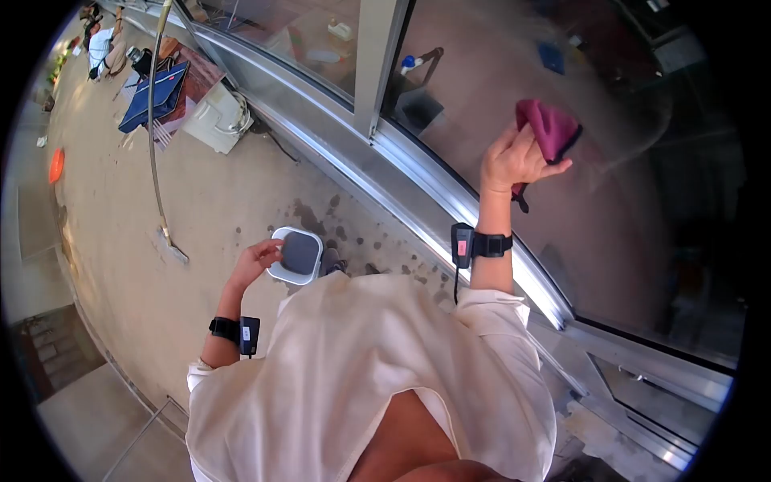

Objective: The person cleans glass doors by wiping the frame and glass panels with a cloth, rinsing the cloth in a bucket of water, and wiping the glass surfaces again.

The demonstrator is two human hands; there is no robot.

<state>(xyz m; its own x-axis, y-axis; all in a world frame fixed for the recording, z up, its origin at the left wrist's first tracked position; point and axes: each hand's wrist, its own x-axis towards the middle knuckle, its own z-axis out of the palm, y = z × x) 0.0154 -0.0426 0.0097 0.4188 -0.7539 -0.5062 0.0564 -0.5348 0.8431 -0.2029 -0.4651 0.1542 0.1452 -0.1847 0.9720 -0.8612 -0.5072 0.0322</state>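
My right hand (512, 159) is closed on a magenta cloth (552, 128) with a dark edge. The cloth is up against a large dark window pane (626, 233), and some of it hangs below the palm. Faint streaks show on the glass beside it. Lower down on the left, my left hand (259, 259) is held out with loosely bent fingers and nothing visible in them. Its fingertips overlap the near side of a white bucket (295, 279) holding grey liquid (302, 252); whether they touch it I cannot tell.
A metal window frame (434, 178) runs diagonally along the wall. Wet spots (325, 229) mark the floor. A long pole (151, 120), a white container (215, 120), a blue bag (165, 90) and a red-orange object (56, 165) are to the left. Another person (103, 50) is far back.
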